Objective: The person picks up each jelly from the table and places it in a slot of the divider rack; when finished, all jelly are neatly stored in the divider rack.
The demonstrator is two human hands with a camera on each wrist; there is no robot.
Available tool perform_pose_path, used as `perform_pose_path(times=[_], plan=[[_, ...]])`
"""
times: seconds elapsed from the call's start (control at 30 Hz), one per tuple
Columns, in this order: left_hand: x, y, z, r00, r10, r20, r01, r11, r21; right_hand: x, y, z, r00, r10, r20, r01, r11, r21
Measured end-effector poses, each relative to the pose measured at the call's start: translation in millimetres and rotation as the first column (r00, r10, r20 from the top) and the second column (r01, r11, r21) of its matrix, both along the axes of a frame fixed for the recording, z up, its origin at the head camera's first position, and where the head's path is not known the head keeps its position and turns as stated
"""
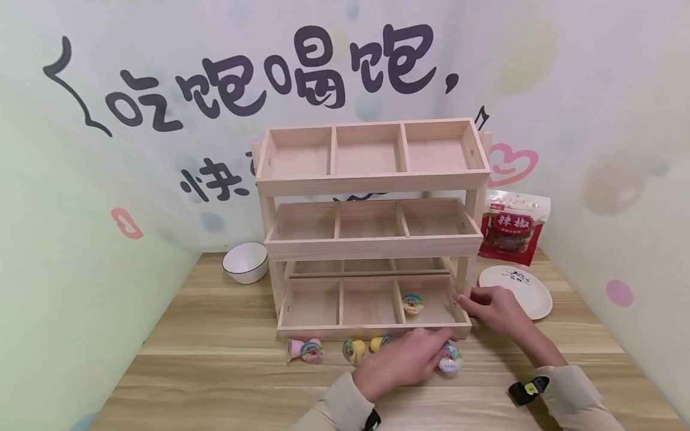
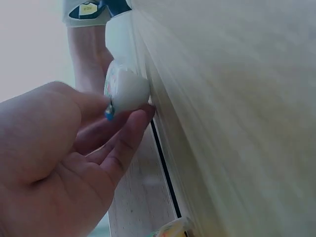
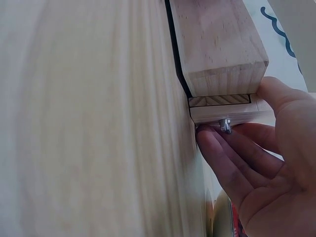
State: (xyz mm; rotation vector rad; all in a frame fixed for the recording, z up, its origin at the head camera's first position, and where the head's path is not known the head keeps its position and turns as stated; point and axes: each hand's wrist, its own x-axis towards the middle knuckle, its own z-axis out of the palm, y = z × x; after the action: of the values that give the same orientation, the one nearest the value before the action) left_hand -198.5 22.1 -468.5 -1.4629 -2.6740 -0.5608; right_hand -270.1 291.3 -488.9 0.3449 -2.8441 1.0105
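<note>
My left hand (image 1: pixel 406 359) reaches across the front of the wooden rack. It pinches a small white jelly cup (image 2: pixel 129 89) with a printed lid between thumb and fingers, low over the table. At the rack's right end, my right hand (image 1: pixel 498 308) grips the side of the bottom tray (image 1: pixel 372 331). The right wrist view shows its thumb on the wood and its fingers curled near a metal bolt (image 3: pixel 225 126). One jelly cup (image 1: pixel 412 304) lies in that tray's right compartment. Pink jelly cups (image 1: pixel 304 351) and yellow ones (image 1: pixel 353 351) lie before the rack.
Above the bottom tray, the rack has a middle tray (image 1: pixel 374 248) and a top tray (image 1: pixel 372 182), each with three compartments. A white bowl (image 1: pixel 245 262) stands left of it. To the right are a white plate (image 1: pixel 533 299) and a red food bag (image 1: pixel 512 230).
</note>
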Motion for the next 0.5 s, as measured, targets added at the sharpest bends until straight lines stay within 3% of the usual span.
perform_pose_path(times=[0.3, 0.5], plan=[[-2.1, 0.5, 1.7, 0.998, -0.018, 0.061, 0.017, 1.0, 0.017, -0.5, 1.5, -1.4, 1.0, -0.002, 0.005, 0.002, 1.0, -0.001], [-1.4, 0.4, 1.8, 0.998, -0.024, 0.056, 0.023, 1.0, 0.012, -0.9, 1.2, -2.2, 1.0, 0.003, 0.009, -0.003, 1.0, -0.002]])
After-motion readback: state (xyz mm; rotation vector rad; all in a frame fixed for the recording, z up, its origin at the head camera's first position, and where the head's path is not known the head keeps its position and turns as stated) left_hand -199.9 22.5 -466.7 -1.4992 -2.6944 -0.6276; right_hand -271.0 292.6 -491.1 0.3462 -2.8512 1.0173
